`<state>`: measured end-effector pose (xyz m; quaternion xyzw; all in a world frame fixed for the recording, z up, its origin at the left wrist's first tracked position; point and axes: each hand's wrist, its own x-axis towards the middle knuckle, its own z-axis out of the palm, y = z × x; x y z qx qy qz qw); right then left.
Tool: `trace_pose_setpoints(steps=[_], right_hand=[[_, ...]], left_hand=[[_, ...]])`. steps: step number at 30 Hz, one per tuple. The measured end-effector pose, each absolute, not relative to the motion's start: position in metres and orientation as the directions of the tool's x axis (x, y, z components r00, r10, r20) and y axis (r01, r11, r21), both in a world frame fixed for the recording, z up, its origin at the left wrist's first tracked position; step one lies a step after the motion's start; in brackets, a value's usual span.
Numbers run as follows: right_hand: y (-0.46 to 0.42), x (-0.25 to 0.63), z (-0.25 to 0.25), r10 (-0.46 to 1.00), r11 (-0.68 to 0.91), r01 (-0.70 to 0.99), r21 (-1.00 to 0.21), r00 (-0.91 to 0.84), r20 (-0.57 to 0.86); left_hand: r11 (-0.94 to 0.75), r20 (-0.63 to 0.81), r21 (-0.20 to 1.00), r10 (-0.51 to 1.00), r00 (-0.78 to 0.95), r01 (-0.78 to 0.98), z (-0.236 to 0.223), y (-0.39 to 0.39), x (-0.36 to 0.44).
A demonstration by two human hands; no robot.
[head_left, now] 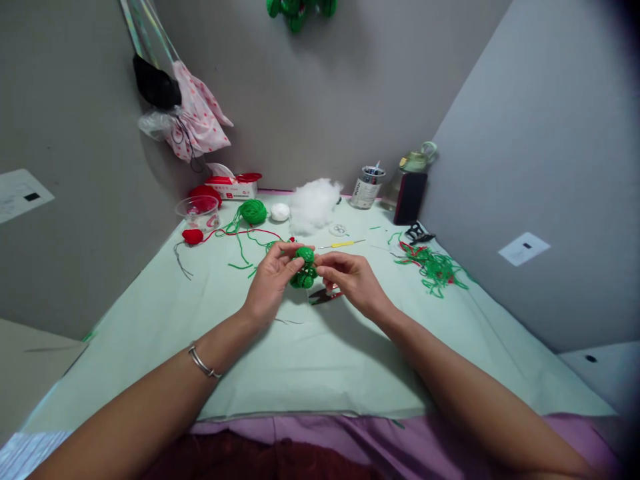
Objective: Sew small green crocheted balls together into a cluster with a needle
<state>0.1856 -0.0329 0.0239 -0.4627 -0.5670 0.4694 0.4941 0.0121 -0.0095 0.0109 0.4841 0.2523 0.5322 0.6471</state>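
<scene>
My left hand (274, 275) is closed around a small green crocheted piece (305, 256) with several rounded lobes, held just above the table. At its right edge, the fingertips of my right hand (353, 277) are pinched together. What they pinch is too small to make out. Below the right hand lie thread snips (325, 295) with dark blades and a red part, partly hidden by the fingers. A yellow-handled crochet hook (343, 244) rests on the cloth behind the hands. Red yarn runs from a small red ball (193, 237) toward the left hand.
A green yarn ball (253, 211), white stuffing (316, 205) and a tissue box (233, 188) stand along the back. Further right are a pen-filled can (367, 189), a phone (411, 199) leaning on a bottle (416, 161), and tangled yarn scraps (434, 268). Grey walls enclose the table (320, 373).
</scene>
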Motion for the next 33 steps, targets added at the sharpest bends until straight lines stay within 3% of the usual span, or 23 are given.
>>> trace_pose_setpoints(steps=[3, 7, 13, 19, 22, 27, 30, 33], right_hand=[[-0.031, 0.191, 0.022, 0.967, 0.248, 0.121, -0.961, -0.089, 0.238], [-0.031, 0.194, 0.022, 0.954, 0.292, 0.141, -0.946, -0.108, 0.279], [-0.032, 0.185, 0.022, 0.977, 0.207, 0.047, -0.977, -0.061, 0.204], [-0.033, 0.179, 0.019, 0.993, 0.115, -0.059, -0.992, 0.028, 0.113], [-0.036, 0.182, 0.023, 0.987, 0.163, 0.044, -0.986, 0.0, 0.163], [-0.04, 0.191, 0.033, 0.943, 0.322, 0.391, -0.862, -0.053, 0.328], [-0.038, 0.195, 0.038, 0.944, 0.319, 0.39, -0.864, -0.056, 0.324], [-0.035, 0.196, 0.041, 0.97, 0.244, 0.332, -0.911, -0.074, 0.232]], left_hand=[[-0.009, 0.179, 0.884, 0.93, 0.32, -0.467, 0.013, -0.009, 0.011], [0.001, 0.174, 0.88, 0.929, 0.326, -0.475, 0.013, -0.008, 0.01], [0.029, 0.149, 0.893, 0.922, 0.356, -0.449, 0.01, -0.01, 0.011], [-0.108, 0.221, 0.93, 0.928, 0.299, -0.352, -0.001, -0.008, 0.015], [-0.118, 0.215, 0.941, 0.932, 0.291, -0.318, -0.001, -0.007, 0.015], [-0.078, 0.178, 0.953, 0.926, 0.333, -0.291, 0.0, -0.008, 0.014], [-0.058, 0.15, 0.969, 0.911, 0.383, -0.242, 0.0, -0.009, 0.014], [-0.039, 0.141, 0.972, 0.887, 0.44, -0.232, 0.001, -0.011, 0.014]])
